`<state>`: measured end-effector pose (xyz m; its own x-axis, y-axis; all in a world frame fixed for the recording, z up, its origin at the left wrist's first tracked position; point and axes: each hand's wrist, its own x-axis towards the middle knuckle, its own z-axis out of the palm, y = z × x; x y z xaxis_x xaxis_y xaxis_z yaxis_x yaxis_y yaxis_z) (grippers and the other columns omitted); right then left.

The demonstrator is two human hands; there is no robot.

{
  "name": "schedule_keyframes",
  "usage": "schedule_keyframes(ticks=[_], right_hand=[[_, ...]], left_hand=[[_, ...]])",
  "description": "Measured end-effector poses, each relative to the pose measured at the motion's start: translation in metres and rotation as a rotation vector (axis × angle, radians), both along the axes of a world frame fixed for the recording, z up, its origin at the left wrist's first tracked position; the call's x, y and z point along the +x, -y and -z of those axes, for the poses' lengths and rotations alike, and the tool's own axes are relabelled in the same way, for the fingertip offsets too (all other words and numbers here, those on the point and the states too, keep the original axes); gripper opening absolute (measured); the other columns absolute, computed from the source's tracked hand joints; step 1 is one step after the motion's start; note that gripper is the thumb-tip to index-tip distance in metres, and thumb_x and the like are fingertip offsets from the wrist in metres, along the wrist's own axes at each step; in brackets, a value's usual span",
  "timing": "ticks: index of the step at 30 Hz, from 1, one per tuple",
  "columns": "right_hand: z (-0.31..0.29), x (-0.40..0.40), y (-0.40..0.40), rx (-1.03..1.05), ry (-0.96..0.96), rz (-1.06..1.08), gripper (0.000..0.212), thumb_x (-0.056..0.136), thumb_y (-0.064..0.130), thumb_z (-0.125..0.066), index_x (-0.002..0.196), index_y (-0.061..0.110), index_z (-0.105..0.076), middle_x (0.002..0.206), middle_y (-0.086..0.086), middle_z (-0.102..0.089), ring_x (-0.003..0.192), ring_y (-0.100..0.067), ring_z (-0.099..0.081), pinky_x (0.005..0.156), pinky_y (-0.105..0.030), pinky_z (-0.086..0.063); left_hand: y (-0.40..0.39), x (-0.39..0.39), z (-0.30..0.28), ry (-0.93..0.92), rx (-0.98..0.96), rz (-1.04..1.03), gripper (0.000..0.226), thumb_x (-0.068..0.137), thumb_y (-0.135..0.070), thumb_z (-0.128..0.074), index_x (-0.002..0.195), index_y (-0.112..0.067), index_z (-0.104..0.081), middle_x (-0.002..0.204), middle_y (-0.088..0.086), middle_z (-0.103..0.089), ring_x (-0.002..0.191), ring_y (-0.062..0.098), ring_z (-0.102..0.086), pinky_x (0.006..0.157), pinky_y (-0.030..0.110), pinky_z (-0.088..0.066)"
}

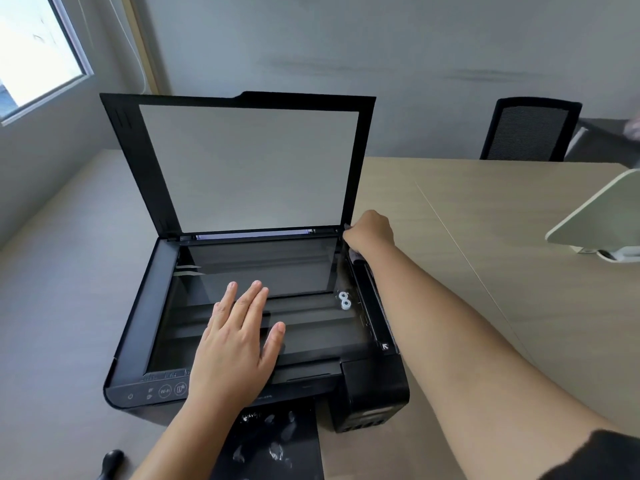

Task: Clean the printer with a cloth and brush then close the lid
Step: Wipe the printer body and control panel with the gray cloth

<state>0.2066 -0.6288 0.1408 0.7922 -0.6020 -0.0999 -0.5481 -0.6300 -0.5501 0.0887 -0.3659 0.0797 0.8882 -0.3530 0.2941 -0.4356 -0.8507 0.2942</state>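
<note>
A black printer (145, 306) sits on the table with its lid (249, 164) raised upright, white pad facing me. My left hand (239, 337) lies flat, fingers spread, on the scanner glass (298, 268) near the front. At the glass's far right corner, next to the lid hinge, my right hand (370, 233) is closed around a small pale cloth (356, 255), of which only a bit shows under the palm. A black brush handle (110, 462) pokes in at the bottom left edge. Dusty fingerprints mark the output tray (277, 445).
The beige table (485, 271) stretches right. A white device (602, 220) stands at the right edge. A black mesh chair (530, 129) is behind the table. Window (34, 50) at upper left, grey wall behind the lid.
</note>
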Motion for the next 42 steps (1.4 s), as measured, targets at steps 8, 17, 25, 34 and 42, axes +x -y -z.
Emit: schedule_keyframes(ticks=[8, 17, 25, 34, 42], right_hand=[[-0.003, -0.002, 0.002, -0.087, -0.024, -0.142, 0.014, 0.081, 0.019, -0.067, 0.091, 0.009, -0.067, 0.097, -0.01, -0.067, 0.075, -0.026, -0.059, 0.061, -0.025, -0.044], [-0.007, -0.138, 0.01, -0.09, -0.165, -0.572, 0.019, 0.08, 0.019, -0.068, 0.08, 0.037, -0.072, 0.087, 0.013, -0.07, 0.086, -0.011, -0.064, 0.079, -0.031, -0.053], [-0.008, -0.182, 0.012, -0.068, -0.145, -0.645, 0.013, 0.082, 0.024, -0.067, 0.082, 0.037, -0.069, 0.09, 0.013, -0.062, 0.086, -0.011, -0.06, 0.08, -0.033, -0.05], [0.008, -0.183, -0.065, -0.142, 0.048, -0.749, 0.011, 0.085, 0.023, -0.061, 0.088, 0.03, -0.069, 0.089, 0.009, -0.061, 0.092, -0.015, -0.056, 0.078, -0.034, -0.048], [0.003, -0.172, -0.126, -0.182, -0.028, -0.807, 0.015, 0.09, 0.026, -0.056, 0.095, 0.034, -0.068, 0.097, 0.008, -0.06, 0.101, -0.017, -0.052, 0.084, -0.034, -0.045]], left_hand=[[0.0, 0.0, 0.001, 0.008, -0.003, 0.0, 0.064, 0.096, -0.053, -0.028, 0.144, -0.015, -0.043, 0.152, -0.004, -0.04, 0.148, 0.022, -0.018, 0.116, 0.042, -0.027], [0.001, -0.001, -0.002, -0.01, -0.002, -0.005, 0.066, 0.096, -0.055, -0.025, 0.146, -0.015, -0.04, 0.153, -0.003, -0.038, 0.149, 0.023, -0.015, 0.116, 0.044, -0.029], [-0.009, -0.005, -0.015, 0.006, -0.062, -0.008, 0.067, 0.096, -0.057, -0.02, 0.149, -0.019, -0.034, 0.157, -0.006, -0.029, 0.15, 0.022, -0.006, 0.121, 0.043, -0.003], [-0.111, -0.012, -0.018, -0.307, -0.011, -0.167, 0.118, 0.062, -0.091, -0.043, 0.154, -0.033, 0.003, 0.163, -0.009, 0.004, 0.148, 0.018, 0.018, 0.119, 0.048, 0.008], [-0.148, 0.002, -0.018, -0.485, -0.056, -0.064, 0.143, 0.039, -0.081, -0.073, 0.144, -0.052, 0.02, 0.161, -0.004, 0.016, 0.149, 0.022, 0.011, 0.12, 0.05, -0.002]])
